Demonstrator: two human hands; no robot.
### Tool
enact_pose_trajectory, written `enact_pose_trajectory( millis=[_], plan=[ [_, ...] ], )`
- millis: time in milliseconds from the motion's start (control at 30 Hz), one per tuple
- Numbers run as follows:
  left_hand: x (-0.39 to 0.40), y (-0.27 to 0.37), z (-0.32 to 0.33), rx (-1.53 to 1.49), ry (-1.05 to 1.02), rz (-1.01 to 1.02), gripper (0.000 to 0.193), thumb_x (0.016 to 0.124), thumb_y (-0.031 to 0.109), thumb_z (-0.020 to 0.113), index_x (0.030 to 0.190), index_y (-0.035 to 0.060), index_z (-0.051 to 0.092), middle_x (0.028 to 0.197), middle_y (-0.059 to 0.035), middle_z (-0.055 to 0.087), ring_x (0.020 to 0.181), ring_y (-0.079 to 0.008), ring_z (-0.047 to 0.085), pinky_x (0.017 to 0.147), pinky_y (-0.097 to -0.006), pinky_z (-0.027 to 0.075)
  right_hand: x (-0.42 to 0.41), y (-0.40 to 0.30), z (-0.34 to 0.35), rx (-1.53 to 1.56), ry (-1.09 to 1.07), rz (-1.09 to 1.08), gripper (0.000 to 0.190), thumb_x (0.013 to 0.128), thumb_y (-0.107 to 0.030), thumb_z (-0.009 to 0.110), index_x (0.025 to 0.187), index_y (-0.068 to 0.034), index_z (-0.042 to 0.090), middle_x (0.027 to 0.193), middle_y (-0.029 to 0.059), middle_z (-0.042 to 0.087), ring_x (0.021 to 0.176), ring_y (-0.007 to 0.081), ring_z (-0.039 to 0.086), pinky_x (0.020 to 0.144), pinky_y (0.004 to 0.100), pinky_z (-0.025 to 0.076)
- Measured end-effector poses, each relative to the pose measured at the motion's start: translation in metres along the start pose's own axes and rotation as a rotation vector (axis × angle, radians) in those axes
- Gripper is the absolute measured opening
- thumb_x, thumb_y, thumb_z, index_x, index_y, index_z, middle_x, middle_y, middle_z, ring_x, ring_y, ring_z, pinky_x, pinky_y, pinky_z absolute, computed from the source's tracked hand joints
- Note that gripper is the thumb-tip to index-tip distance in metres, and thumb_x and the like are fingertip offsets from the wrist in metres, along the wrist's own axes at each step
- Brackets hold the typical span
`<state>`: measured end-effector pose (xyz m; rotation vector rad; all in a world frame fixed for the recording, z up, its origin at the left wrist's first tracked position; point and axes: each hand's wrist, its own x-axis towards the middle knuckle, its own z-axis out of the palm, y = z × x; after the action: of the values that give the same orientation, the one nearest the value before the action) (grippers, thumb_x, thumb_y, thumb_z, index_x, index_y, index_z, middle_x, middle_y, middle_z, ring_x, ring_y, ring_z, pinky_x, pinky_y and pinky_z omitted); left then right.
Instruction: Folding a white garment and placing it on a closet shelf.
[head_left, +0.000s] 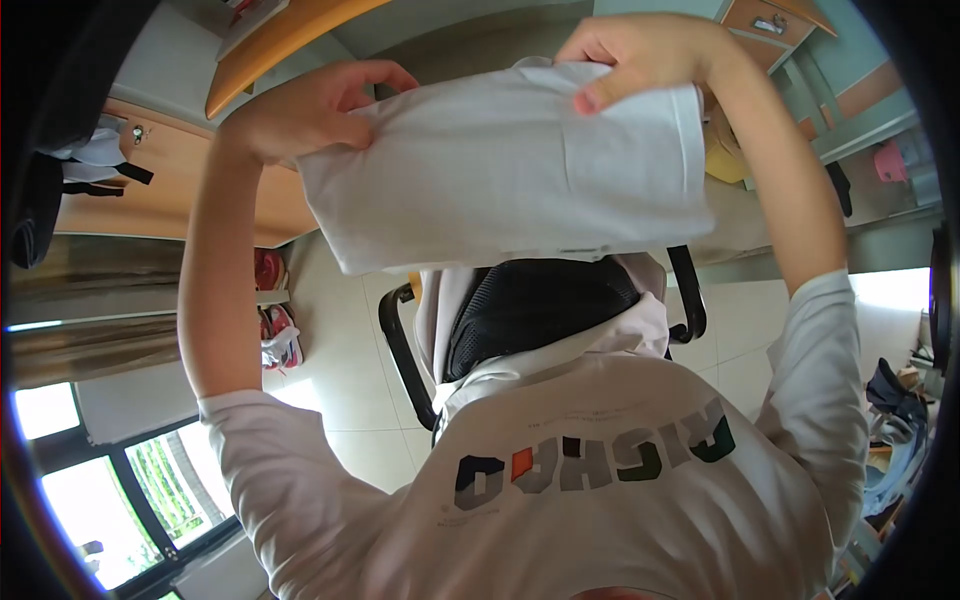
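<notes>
A folded piece of white cloth (480, 180), which looks like a shirt, is held up in the air between both hands. My left hand (315, 109) grips its upper corner at the picture's left, thumb in front and fingers partly behind. At the upper right, my right hand (637, 64) pinches the top edge with the thumb on the near face. Below the cloth's lower edge is an office chair with a black mesh part (547, 307) and light fabric draped around it. Some small print shows near the cloth's lower edge.
The chair's black armrests (405, 352) stand on both sides. Red shoes (277, 330) lie on the tiled floor at left. A wooden cabinet (180, 187) and a curved orange-edged shelf (262, 52) are at upper left, a drawer unit (769, 26) at upper right, and windows (150, 495) at lower left.
</notes>
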<state>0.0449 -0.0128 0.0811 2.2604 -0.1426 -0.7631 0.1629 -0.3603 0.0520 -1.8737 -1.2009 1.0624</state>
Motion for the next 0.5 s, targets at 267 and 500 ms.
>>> enact_pose_trajectory(
  millis=[267,500],
  plan=[
    [0.100,-0.058,0.075,0.883,0.593,-0.525,0.049,0.086,0.015,0.065,0.132,0.0068,0.055,0.133,-0.0169,0.058,0.124,-0.0336,0.056,0.105,-0.0529,0.041,0.067,0.053,0.037,-1.082,0.445,0.613,0.028,0.088,-0.019,0.065,0.109,-0.001,0.067,0.113,0.0186,0.068,0.112,0.0347,0.062,0.106,0.0545,0.039],
    [0.140,-0.032,0.139,0.679,1.274,0.275,0.045,0.094,0.026,0.057,0.136,0.0108,0.056,0.145,-0.0155,0.050,0.136,-0.0369,0.044,0.112,-0.0567,0.032,0.105,0.073,0.078,-0.886,1.096,0.152,0.052,0.094,-0.030,0.059,0.136,-0.001,0.051,0.146,0.0168,0.047,0.138,0.0367,0.041,0.116,0.0581,0.024]
  ],
)
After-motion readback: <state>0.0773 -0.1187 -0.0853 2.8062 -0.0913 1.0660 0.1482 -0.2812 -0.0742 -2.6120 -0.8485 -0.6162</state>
